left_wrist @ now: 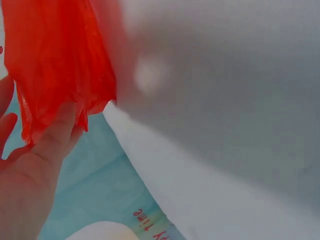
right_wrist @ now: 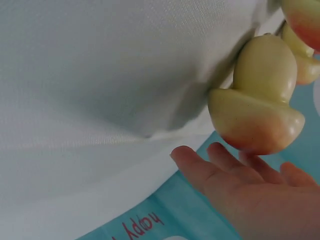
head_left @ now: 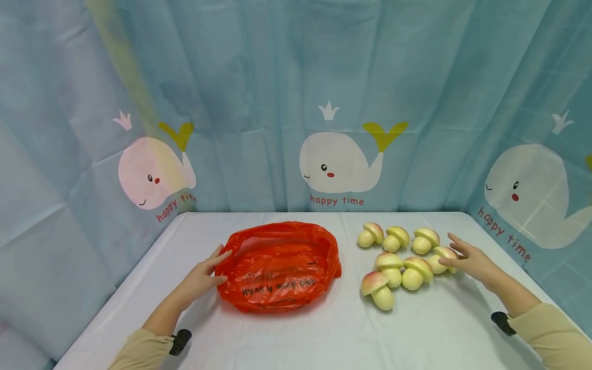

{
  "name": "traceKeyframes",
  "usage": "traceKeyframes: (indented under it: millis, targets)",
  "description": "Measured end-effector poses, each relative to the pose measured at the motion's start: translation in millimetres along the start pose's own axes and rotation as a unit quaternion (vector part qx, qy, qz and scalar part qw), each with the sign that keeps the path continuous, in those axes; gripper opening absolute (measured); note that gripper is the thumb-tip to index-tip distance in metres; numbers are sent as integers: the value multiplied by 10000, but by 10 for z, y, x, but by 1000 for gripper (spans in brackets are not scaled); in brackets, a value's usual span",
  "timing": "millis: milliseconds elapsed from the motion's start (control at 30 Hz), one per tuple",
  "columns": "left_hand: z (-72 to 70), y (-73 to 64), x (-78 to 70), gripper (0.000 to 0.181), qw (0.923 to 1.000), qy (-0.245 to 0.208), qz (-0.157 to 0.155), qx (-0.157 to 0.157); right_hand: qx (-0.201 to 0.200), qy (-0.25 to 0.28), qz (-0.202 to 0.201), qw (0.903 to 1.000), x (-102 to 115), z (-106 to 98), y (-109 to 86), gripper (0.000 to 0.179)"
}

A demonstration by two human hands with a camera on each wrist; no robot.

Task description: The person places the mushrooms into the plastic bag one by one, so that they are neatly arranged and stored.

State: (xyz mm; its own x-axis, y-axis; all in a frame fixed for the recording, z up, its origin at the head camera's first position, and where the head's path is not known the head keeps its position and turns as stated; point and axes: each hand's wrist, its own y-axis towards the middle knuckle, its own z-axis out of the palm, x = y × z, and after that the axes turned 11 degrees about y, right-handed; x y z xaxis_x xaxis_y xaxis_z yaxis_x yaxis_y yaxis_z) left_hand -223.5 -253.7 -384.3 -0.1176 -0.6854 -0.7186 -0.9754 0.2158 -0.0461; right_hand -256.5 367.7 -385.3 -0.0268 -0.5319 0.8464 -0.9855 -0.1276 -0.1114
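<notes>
An open red plastic bag (head_left: 282,282) with dark printing lies left of the table's middle, its mouth spread wide. At its left rim is my left hand (head_left: 203,277), fingers extended and spread. The left wrist view shows fingertips of that hand (left_wrist: 42,160) against the crinkled red plastic (left_wrist: 60,55). On the right, several pale yellow toy mushrooms with pink-tinged caps lie in a loose group. My right hand (head_left: 474,263) reaches to the rightmost mushroom (head_left: 437,263). Up close, the loosely extended fingers of this hand (right_wrist: 250,187) are beside the mushroom's cap (right_wrist: 257,122), not curled round it.
A white cloth covers the table (head_left: 305,339). Behind it hangs a light blue curtain (head_left: 268,103) with whale prints, which also runs along both sides. Other mushrooms (head_left: 380,290) lie between the bag and my right hand. A black wrist device (head_left: 180,341) shows below the left sleeve.
</notes>
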Motion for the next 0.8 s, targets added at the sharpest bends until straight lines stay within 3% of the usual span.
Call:
traceKeyframes:
  millis: [467, 800]
  targets:
    - [46, 79, 89, 62, 9996, 23, -53, -258, -282, 124, 601, 9977, -33, 82, 96, 88]
    - [98, 113, 68, 63, 9996, -64, -5, -260, -466, 190, 686, 9964, 36, 65, 72, 86]
